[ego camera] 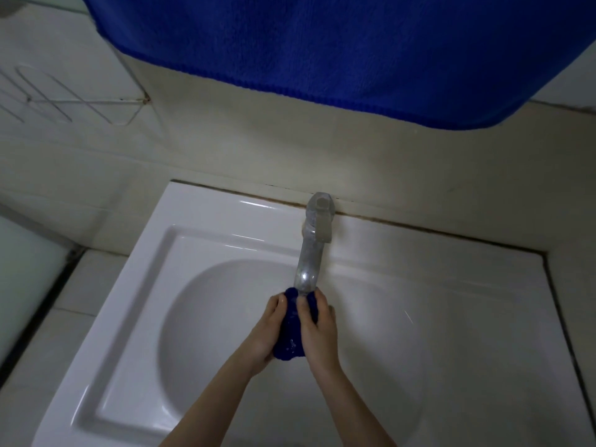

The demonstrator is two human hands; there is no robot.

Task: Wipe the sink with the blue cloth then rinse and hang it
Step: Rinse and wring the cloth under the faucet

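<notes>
A small blue cloth [292, 337], wet and bunched into a wad, is pressed between my left hand [266, 333] and my right hand [317, 330]. Both hands grip it over the bowl of the white sink [135, 317], right under the spout of the metal faucet [309, 253]. The top of the cloth touches the spout's tip. Whether water is running I cannot tell.
A large blue towel [338, 50] hangs across the top of the view, above the faucet. A wire rack [58, 98] is fixed to the tiled wall at the left. A tiled counter surrounds the sink, with a dark gap at the left edge.
</notes>
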